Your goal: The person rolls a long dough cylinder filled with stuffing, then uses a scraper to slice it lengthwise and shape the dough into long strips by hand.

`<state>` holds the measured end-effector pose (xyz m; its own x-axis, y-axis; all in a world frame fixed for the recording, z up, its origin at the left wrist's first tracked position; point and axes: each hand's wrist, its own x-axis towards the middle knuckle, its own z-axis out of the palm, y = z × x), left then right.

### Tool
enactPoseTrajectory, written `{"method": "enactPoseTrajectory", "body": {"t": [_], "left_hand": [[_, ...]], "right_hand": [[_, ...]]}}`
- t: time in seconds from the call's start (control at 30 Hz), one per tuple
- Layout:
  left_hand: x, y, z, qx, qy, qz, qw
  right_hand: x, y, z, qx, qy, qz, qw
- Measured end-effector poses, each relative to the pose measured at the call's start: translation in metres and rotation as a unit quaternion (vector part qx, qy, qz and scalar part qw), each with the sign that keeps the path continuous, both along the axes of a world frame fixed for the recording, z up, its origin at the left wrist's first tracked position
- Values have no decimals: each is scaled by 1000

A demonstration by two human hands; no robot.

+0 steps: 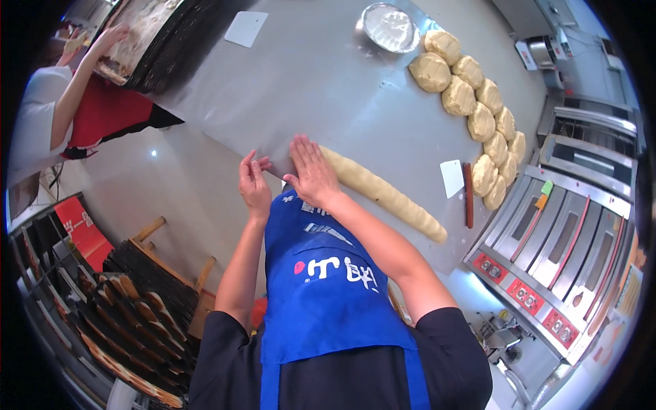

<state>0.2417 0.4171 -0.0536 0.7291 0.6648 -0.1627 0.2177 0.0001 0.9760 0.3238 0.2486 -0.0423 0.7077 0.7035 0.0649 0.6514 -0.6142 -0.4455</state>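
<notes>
Currently: one dough log (383,193), on the metal worktable (294,82), apparently rolled out, uncut. Beyond the log's right end: dough lumps (481,121), seemingly not yet rolled. Right hand (313,169): palm down, fingers together, flat over the log's left end, ungripping. Left hand (255,186): left of that end, raised, fingers loosely bent, apparently holding nothing.

Bare hands (315,174) (255,191) near but apart
</notes>
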Motion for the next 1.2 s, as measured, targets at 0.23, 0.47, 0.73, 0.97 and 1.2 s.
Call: {"method": "enactPoseTrajectory", "body": {"t": [0.23, 0.47, 0.73, 0.97, 1.2], "left_hand": [[33, -12, -4, 63, -24, -104, 992], [58, -54, 27, 231, -15, -272, 934], [82, -145, 39, 280, -85, -441, 848], [58, -271, 49, 360, -98, -525, 765], [-12, -389, 36, 313, -92, -555, 766]], "right_hand": [[-13, -37, 3, 47, -38, -96, 994], [-35, -101, 28, 17, -55, -218, 974], [-91, -211, 20, 24, -34, -358, 933], [-152, -329, 9, 9, -49, -448, 893], [-180, -424, 11, 23, -27, -430, 902]]}}
